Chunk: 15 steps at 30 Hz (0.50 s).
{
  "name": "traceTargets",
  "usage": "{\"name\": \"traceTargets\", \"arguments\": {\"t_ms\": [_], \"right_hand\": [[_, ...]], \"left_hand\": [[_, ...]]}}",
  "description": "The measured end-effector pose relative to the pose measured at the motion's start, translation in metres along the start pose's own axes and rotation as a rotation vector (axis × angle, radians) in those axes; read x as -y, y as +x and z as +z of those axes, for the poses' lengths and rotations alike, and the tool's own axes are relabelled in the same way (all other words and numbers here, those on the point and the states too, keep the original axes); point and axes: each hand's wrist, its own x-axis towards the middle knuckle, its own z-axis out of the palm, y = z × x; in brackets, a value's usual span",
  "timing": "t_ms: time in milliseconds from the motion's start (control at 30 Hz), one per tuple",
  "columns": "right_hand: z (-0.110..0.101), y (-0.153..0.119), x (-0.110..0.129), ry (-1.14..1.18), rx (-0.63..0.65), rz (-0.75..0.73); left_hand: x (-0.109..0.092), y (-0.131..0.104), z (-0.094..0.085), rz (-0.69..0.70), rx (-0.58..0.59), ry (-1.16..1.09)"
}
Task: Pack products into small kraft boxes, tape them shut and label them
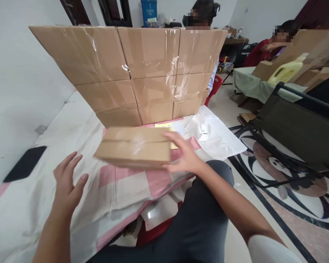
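My right hand (185, 153) grips the right end of a long, taped cardboard box (134, 146), thumb below and fingers on top. The box looks slightly blurred and seems held just above the cloth-covered table. Left of it, my left hand (68, 182) hovers over the cloth with fingers apart and nothing in it. Behind the box stands a wall of stacked cardboard boxes (153, 58) wrapped in clear tape. A yellow sheet (164, 125), partly hidden by the box, and a white tape dispenser or similar white object (201, 132) lie beyond my right hand.
A dark flat pad (25, 164) lies at the table's left. One person (201, 14) sits behind the box wall; another (263, 47) is at a table on the right with a yellow jug (287, 71). A folding chair (293, 128) stands to the right.
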Motion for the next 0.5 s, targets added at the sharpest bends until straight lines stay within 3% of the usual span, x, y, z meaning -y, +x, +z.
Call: {"name": "traceTargets", "arguments": {"t_ms": [100,167,200,267,333,400,500], "right_hand": [[-0.098,-0.063,-0.014,-0.300,-0.516,0.173],[-0.153,-0.107,-0.039,-0.445,-0.831,0.256],[-0.174,-0.124,-0.056,-0.465,-0.915,0.311],[-0.202,-0.142,-0.096,-0.479,-0.972,0.494],[-0.212,-0.135,-0.140,-0.490,-0.933,0.627],[-0.212,-0.103,-0.183,-0.541,-0.830,0.668],[-0.208,-0.027,-0.241,-0.731,-0.608,0.641]], "left_hand": [[0.015,-0.010,0.026,-0.031,0.046,-0.002],[0.017,-0.009,0.049,-0.045,0.110,-0.011],[0.016,-0.008,0.061,-0.058,0.152,-0.011],[0.011,-0.005,0.083,-0.084,0.262,0.024],[0.007,-0.005,0.097,-0.114,0.351,0.088],[0.007,-0.007,0.103,-0.129,0.367,0.116],[0.014,-0.013,0.102,-0.159,0.332,0.131]]}}
